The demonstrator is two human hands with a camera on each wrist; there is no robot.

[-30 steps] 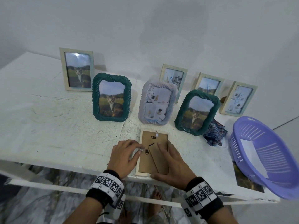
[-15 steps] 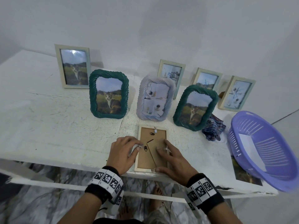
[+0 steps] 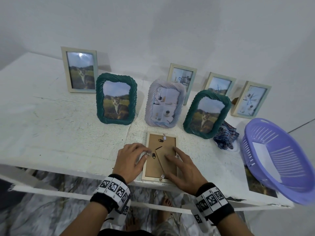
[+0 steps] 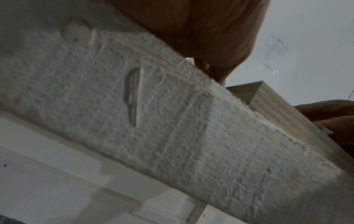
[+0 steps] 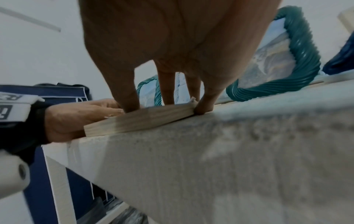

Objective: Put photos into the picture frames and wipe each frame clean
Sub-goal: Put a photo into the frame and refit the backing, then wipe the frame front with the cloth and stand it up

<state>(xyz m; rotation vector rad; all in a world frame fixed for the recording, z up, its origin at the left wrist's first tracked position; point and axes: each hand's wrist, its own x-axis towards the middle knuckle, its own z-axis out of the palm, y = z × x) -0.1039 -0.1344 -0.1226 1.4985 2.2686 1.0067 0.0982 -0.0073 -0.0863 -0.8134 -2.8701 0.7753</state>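
Note:
A light wooden picture frame (image 3: 161,155) lies face down at the front edge of the white table (image 3: 59,133), its brown backing board and folded stand facing up. My left hand (image 3: 145,153) is at the frame's left edge, its thumb and forefinger pinching a small metal tab (image 3: 148,153) there. My right hand (image 3: 177,160) lies with spread, straight fingers on the backing and the right edge, pressing it down. In the right wrist view, the fingers (image 5: 168,91) stand on the frame (image 5: 138,119), with the left hand (image 5: 76,116) beside it. The left wrist view shows only the frame's edge (image 4: 277,109).
Several frames with photos stand behind, among them two green ones (image 3: 116,98) (image 3: 207,114) and a lilac one (image 3: 164,103). A checked cloth (image 3: 225,137) lies to the right. A purple basket (image 3: 279,160) overhangs the table's right end, with a photo (image 3: 259,184) under it.
My right hand's fingers have slid from the stand toward the frame's right edge. The left hand stays at the tab. The head view has shifted slightly.

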